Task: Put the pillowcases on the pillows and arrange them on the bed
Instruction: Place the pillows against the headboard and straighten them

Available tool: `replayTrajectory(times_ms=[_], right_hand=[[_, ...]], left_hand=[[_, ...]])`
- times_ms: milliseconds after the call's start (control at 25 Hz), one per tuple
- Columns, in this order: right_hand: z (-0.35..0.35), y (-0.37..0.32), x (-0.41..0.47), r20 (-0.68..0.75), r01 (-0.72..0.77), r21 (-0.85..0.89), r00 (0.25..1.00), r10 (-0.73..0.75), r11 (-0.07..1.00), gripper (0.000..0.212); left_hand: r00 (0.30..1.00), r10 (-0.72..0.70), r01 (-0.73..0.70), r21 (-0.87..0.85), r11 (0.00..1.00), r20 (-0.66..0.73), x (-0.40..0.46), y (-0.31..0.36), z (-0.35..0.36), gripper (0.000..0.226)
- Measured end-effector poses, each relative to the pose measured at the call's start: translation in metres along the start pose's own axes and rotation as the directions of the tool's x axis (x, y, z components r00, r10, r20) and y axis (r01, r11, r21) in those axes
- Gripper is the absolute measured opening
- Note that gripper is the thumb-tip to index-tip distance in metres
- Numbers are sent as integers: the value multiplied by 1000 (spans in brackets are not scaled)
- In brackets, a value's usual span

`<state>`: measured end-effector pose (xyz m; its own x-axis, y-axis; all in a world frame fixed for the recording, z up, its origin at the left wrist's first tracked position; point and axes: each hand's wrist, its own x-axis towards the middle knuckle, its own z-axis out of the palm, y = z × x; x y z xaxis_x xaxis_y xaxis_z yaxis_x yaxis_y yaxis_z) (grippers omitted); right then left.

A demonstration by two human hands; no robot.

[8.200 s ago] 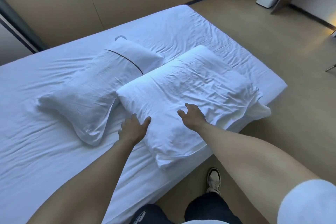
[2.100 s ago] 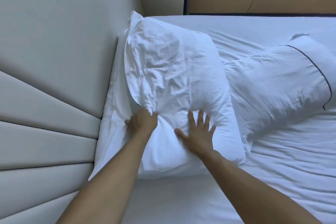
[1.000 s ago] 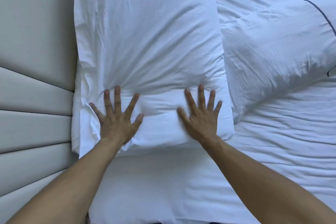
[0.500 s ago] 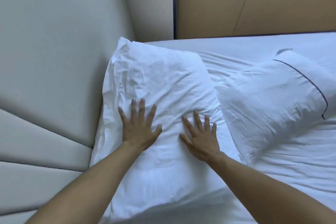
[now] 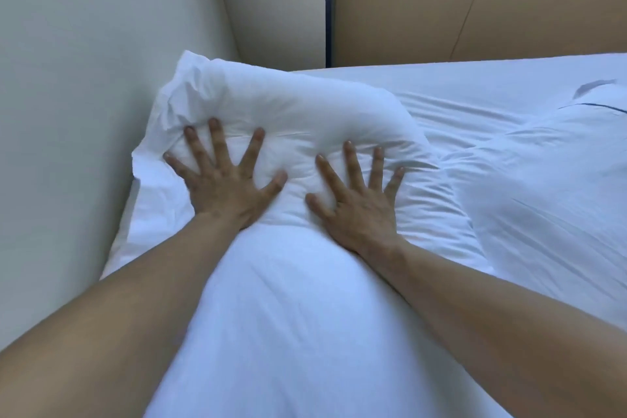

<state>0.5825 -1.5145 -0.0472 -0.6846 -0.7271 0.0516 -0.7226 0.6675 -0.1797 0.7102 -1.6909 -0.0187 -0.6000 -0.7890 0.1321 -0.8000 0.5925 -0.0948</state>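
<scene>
From my feed, a pale padded headboard [image 5: 84,61] fills the left side, smooth and grey-cream, with a plain off-white wall [image 5: 278,0] beyond it. A dark vertical strip [image 5: 328,3] separates that wall from tan wood-toned panelling [image 5: 475,0], which I see crossed by a thin slanted seam. Soft, cool daylight falls evenly over all of it, without hard shadows.
</scene>
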Motion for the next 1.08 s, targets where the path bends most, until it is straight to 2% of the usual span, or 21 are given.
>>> replayTrajectory(times_ms=[120, 280, 440, 520, 600, 680, 760, 800, 840, 880, 920, 960, 1000, 1040, 1080], right_hand=[[17, 4, 3, 8, 20, -28, 1000, -20, 999, 74], [5, 9, -12, 69, 40, 30, 997, -42, 999, 73], [-26, 36, -54, 127, 53, 138, 989, -71, 989, 70], [-44, 77, -85, 127, -74, 161, 990, 53, 984, 70], [-54, 136, -120, 145, -338, 189, 938, 314, 922, 73], [-58, 201, -164, 179, -599, 123, 797, 576, 791, 81], [-56, 250, -210, 210, -789, 86, 611, 763, 608, 94], [-56, 269, -230, 256, -860, 126, 510, 821, 495, 101], [-50, 285, -242, 342, -907, 231, 414, 844, 352, 107], [-44, 296, -248, 469, -913, 376, 333, 818, 156, 112], [-36, 303, -247, 600, -861, 503, 287, 747, -75, 114], [-26, 305, -243, 687, -768, 579, 280, 670, -273, 115], [-19, 301, -238, 738, -702, 596, 288, 611, -389, 113], [-12, 294, -232, 749, -659, 613, 309, 586, -436, 107], [-4, 288, -230, 748, -630, 627, 323, 580, -457, 97]], left_hand=[[999, 20, -22, 69, 997, 31, -1, 7, 20, 90], [975, 19, -43, 102, 994, 219, -4, 11, 0, 94], [917, -51, 33, 53, 998, 396, -44, 53, -48, 105], [902, 41, -24, -45, 999, 430, -77, 101, -63, 104], [884, 189, -150, -122, 981, 427, -105, 163, -72, 98], [852, 333, -301, -142, 943, 404, -130, 231, -76, 93], [759, 502, -498, -129, 858, 414, -158, 296, -73, 90], [695, 565, -559, -158, 814, 445, -175, 326, -69, 90], [652, 577, -551, -215, 806, 491, -192, 353, -65, 90], [638, 548, -481, -276, 832, 542, -211, 376, -62, 92], [656, 483, -363, -319, 876, 579, -227, 392, -59, 92], [685, 404, -198, -378, 904, 606, -243, 402, -56, 90], [704, 306, 6, -437, 900, 641, -255, 404, -55, 88], [712, 218, 197, -488, 850, 668, -265, 402, -55, 85], [711, 156, 320, -513, 796, 686, -274, 398, -53, 82]])
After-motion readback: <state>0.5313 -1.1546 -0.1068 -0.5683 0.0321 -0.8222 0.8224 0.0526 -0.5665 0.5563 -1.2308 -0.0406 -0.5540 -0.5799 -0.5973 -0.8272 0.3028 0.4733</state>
